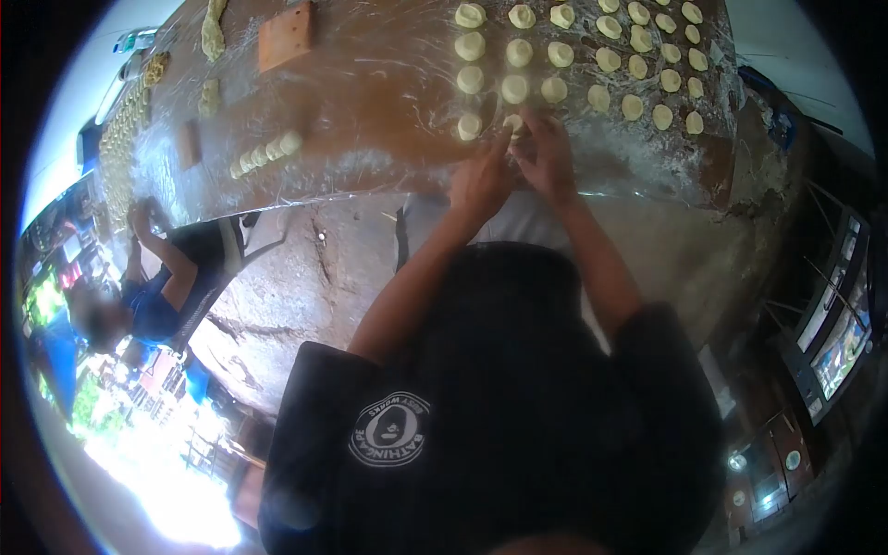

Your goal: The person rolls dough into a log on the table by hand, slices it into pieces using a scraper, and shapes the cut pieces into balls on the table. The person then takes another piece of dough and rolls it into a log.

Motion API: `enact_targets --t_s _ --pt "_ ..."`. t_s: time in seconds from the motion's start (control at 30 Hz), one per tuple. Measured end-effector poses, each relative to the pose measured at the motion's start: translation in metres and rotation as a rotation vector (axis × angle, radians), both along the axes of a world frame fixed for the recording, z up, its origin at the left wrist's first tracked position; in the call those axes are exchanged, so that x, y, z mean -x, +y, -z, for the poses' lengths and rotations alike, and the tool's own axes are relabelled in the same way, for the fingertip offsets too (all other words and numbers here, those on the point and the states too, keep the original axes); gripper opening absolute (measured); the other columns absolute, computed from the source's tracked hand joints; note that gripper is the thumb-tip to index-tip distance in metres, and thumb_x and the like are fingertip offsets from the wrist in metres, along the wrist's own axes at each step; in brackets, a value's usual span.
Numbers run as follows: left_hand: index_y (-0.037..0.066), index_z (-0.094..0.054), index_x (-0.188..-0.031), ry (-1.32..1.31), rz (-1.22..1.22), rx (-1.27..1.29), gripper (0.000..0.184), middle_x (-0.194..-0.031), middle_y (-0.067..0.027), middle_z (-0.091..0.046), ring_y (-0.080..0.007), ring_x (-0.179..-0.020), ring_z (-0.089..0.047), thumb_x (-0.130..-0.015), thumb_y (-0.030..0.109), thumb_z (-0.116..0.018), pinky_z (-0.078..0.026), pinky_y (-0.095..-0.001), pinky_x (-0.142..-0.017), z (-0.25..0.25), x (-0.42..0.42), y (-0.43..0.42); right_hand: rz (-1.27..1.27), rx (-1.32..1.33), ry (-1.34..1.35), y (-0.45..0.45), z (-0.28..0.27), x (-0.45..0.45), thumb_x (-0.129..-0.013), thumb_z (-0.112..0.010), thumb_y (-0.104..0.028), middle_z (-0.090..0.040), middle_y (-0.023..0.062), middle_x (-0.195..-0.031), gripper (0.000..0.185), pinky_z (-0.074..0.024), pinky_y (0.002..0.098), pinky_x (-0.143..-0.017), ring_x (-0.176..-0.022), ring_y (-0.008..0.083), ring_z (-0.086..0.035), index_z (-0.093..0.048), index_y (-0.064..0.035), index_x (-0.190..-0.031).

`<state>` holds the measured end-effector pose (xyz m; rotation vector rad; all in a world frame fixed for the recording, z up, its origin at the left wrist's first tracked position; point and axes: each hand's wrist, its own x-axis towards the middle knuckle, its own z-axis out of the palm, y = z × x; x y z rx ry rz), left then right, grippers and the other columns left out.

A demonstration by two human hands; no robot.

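My left hand [482, 178] and my right hand [548, 157] are together at the near edge of the table. Between their fingertips is a small pale dough piece [513, 122], partly covered by the fingers. Both hands are closed on it. Rows of flattened dough rounds [515, 89] lie just beyond my hands and stretch off to the right. One more dough round [470, 126] sits just left of the piece in my fingers.
The brown table [370, 111] has a shiny, flour-dusted covering. To the left lie a row of dough balls [266, 154], a wooden block [285, 37], a smaller block [189, 144] and a dough strip [213, 32]. Another person [162, 277] works at the table's left end beside many dough pieces [120, 148].
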<state>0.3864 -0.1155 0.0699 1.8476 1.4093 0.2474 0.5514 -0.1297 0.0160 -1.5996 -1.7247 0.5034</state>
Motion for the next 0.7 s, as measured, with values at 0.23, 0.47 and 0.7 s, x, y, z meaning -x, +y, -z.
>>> enact_targets --t_s 0.23,0.47,0.7 --pt "0.017 -0.049 -0.149 0.044 0.123 -0.031 0.057 -0.122 -0.0202 -0.065 -0.0441 -0.098 -0.068 -0.094 0.017 -0.062 -0.056 -0.0532 -0.079 0.002 0.004 -0.009 0.012 -0.019 -0.257 -0.014 -0.007 0.002 -0.091 -0.065 -0.023 -0.044 0.0185 -0.154 0.061 -0.0406 0.0545 -0.108 -0.136 0.0401 -0.047 -0.053 -0.0158 -0.150" --pt "0.010 -0.066 -0.131 0.006 0.066 -0.013 0.039 -0.108 -0.0203 -0.069 -0.0436 -0.095 -0.068 -0.093 0.013 -0.063 -0.056 -0.0506 -0.077 -0.021 0.067 -0.018 -0.023 -0.078 -0.323 -0.020 0.003 0.011 -0.095 -0.063 -0.024 -0.043 0.0228 -0.155 0.055 -0.0388 0.0553 -0.109 -0.137 0.0427 -0.046 -0.055 -0.0129 -0.149" --pt "0.004 -0.071 -0.121 -0.121 -0.433 0.054 0.031 -0.098 -0.0144 -0.073 -0.0257 -0.079 -0.072 -0.093 0.017 -0.069 -0.057 -0.0373 -0.074 -0.011 0.195 -0.026 -0.165 -0.066 -0.065 0.024 -0.054 0.096 -0.093 -0.069 -0.013 -0.063 0.0198 -0.133 0.042 -0.0477 0.0499 -0.099 -0.121 0.0380 -0.060 -0.064 -0.0061 -0.135"
